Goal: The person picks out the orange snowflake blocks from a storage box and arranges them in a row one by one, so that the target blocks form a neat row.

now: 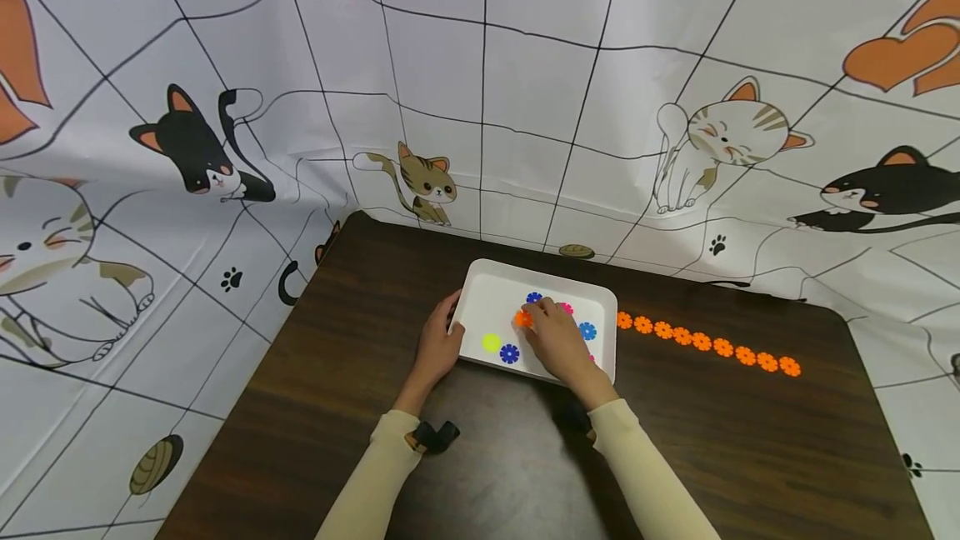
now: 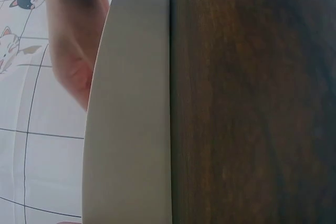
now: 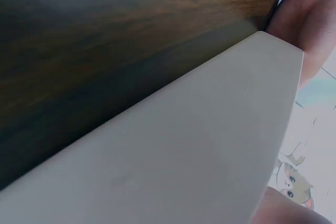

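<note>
A white tray (image 1: 486, 294) lies on the table with several flower-edged plastic discs in it. My left hand (image 1: 437, 344) grips its left side, thumb at the rim. Over the tray, my right hand (image 1: 558, 340) pinches an orange disc (image 1: 522, 318) with its fingertips. Around it lie a dark blue disc (image 1: 509, 353), a yellow disc (image 1: 491, 343), a light blue disc (image 1: 587, 331) and pink ones partly hidden by the hand. The tray's outer wall (image 2: 128, 108) fills much of both wrist views and hides the discs there.
To the tray's right, a row of several orange discs (image 1: 701, 342) runs across the dark wooden table (image 1: 750, 457). A white cat-print cloth (image 1: 525, 148) hangs behind the table and along its left side.
</note>
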Action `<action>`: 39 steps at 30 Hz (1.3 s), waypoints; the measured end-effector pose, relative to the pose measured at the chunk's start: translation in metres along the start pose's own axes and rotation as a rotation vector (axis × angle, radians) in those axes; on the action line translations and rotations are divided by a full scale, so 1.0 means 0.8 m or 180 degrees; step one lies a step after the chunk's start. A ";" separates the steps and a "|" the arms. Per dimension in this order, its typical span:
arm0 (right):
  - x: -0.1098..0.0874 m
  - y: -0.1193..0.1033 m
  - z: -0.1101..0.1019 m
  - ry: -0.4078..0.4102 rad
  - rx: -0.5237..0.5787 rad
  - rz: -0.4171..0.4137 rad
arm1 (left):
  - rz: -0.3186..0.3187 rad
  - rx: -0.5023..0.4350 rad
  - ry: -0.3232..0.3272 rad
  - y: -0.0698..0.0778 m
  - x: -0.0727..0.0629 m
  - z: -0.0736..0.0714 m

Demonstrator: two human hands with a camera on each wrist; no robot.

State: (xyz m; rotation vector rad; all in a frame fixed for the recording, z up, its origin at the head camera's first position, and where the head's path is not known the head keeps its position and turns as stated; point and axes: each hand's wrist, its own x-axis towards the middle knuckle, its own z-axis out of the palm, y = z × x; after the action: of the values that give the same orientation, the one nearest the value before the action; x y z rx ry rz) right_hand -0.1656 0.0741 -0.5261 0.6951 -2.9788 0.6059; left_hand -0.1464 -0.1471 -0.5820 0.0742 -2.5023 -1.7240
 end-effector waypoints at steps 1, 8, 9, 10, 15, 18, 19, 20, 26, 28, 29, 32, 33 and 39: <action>-0.003 0.003 -0.001 0.0004 0.0001 0.0008 | -0.0012 -0.0006 -0.0004 -0.001 0.000 0.000; -0.019 0.025 -0.004 0.0087 -0.0017 0.0093 | -0.0001 0.0025 0.0010 -0.004 0.001 0.002; -0.021 0.027 -0.005 0.0114 -0.0021 0.0097 | -0.0002 0.0025 0.0009 -0.004 0.001 0.002; -0.023 0.030 -0.006 0.0119 -0.0025 0.0118 | -0.0004 0.0027 0.0008 -0.004 0.001 0.002; -0.038 0.044 -0.017 0.0227 -0.0103 0.0145 | -0.0018 0.0036 0.0000 -0.002 0.000 0.002; -0.049 0.054 -0.023 0.0303 -0.0158 0.0156 | -0.0027 0.0041 0.0003 -0.002 -0.001 0.002; -0.052 0.057 -0.025 0.0316 -0.0163 0.0171 | -0.0033 0.0047 0.0008 -0.002 -0.001 0.002; -0.056 0.060 -0.027 0.0328 -0.0153 0.0183 | -0.0046 0.0040 0.0011 -0.002 -0.001 0.003; -0.070 0.069 -0.034 0.0409 -0.0013 0.0169 | -0.0053 0.0035 0.0015 0.000 0.000 0.002; -0.071 0.070 -0.036 0.0471 0.0003 0.0122 | -0.0036 0.0061 0.0010 0.000 0.000 0.001; -0.072 0.071 -0.036 0.0507 -0.0011 0.0099 | -0.0039 0.0063 0.0004 0.000 0.000 0.001; -0.074 0.074 -0.040 0.0610 -0.0067 0.0062 | -0.0031 0.0082 0.0008 -0.001 0.000 0.001; -0.074 0.075 -0.041 0.0634 -0.0076 0.0068 | -0.0032 0.0085 0.0011 0.000 0.000 0.000; -0.083 0.088 -0.055 0.0626 -0.0085 0.0228 | -0.0059 0.0062 0.0019 -0.002 0.000 0.002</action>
State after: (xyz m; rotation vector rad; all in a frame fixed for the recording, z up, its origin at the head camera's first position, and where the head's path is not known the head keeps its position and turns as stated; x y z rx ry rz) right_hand -0.1391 0.1768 -0.5184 0.4969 -2.8335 0.5988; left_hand -0.1463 -0.1460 -0.5841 0.1044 -2.5224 -1.7036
